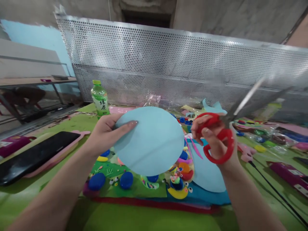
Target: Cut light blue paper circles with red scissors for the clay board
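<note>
**Blue paper disc in one hand, red scissors open in the other**

The left hand [106,134] holds a light blue paper disc [149,141] by its left edge, thumb in front and fingers behind, lifting it above the worktop [149,218]. A faint crease runs across the disc's lower half. The right hand [214,141] is closed through the red loops of a pair of scissors [223,128]; the blades are spread wide and point up and to the right, away from the paper. They are blurred, so exactly how far they are parted is hard to say.

Below the disc lies a felt scene [134,183] with small clay figures and blue blobs, beside another blue paper piece [207,173]. A green tea bottle [99,98] stands behind the left hand, and a dark phone on a pink case [36,157] lies to the left.

To cut cleanly here, the disc would best be kept taut and turned into the blades by the left hand, with its fingers clear of the cut line. The scissors should come level with the paper's edge before closing, cutting deep in the blades rather than with the tips.
</note>
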Tool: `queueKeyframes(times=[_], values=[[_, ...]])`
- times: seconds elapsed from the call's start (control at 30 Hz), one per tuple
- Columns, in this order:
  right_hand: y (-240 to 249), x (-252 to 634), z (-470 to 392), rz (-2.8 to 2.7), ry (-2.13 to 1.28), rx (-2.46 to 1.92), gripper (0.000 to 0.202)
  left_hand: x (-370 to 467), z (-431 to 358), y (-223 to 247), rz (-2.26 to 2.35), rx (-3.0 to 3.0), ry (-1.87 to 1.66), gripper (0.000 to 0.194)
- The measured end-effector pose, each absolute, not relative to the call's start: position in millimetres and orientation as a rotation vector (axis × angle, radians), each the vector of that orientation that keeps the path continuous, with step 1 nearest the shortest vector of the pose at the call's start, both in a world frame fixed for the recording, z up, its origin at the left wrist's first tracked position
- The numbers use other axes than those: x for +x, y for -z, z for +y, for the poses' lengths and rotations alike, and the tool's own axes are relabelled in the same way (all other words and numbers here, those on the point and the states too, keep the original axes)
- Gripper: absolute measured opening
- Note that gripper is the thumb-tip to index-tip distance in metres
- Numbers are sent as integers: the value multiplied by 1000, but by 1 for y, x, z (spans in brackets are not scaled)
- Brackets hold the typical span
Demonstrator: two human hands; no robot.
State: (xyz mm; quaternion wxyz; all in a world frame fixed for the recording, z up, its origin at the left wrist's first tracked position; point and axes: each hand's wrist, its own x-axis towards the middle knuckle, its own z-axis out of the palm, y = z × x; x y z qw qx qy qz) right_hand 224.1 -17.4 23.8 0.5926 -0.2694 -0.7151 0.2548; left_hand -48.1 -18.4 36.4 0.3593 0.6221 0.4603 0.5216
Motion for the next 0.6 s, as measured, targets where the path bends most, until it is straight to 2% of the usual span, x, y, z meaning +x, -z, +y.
queueKeyframes(times=[0.1,0.33,0.6], values=[[-19,214,-22,-1745,-724,-553,13,-49,-19,-35,1125,1648,-1392,22],[-16,212,-33,-1963,-598,-656,17,-49,-21,-35,1056,1705,-1406,22],[-15,215,-24,-1748,-634,-635,18,-56,-20,-38,976,1955,-1069,32]])
